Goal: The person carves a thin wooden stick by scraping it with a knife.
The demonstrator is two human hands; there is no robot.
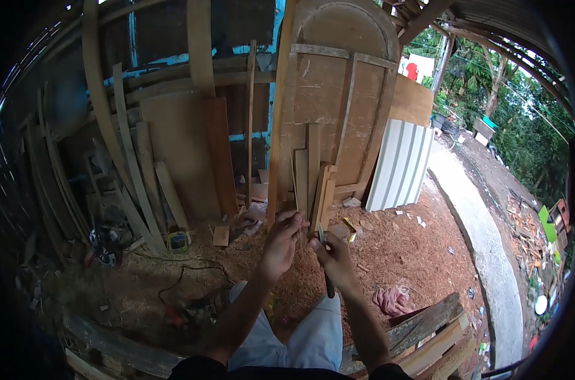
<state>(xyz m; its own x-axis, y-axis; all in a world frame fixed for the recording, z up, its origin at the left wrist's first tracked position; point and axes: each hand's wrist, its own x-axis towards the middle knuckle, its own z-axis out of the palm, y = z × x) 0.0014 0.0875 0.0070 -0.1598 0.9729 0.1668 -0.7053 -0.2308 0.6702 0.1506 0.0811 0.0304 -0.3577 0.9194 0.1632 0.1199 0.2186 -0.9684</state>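
My right hand (pixel 336 261) is wrapped round a knife (pixel 321 235). Its narrow greyish blade points up past the thumb, and the dark handle end sticks out below the fist. My left hand (pixel 283 246) is raised just to the left, at about the same height, with fingers and thumb pinched together. Whatever sits between those fingertips is too small and blurred to name. A small gap separates the two hands, and both are above my knees in light trousers (pixel 312 332).
Wood boards (pixel 314 168) lean against a large arched panel (pixel 338 82). A white corrugated sheet (pixel 398 166) stands to the right. Sawdust and shavings (pixel 420 247) cover the ground, with a pink cloth (pixel 393 300) on it. A power tool (pixel 104 247) and cord lie left; planks (pixel 426 339) lie beside me.
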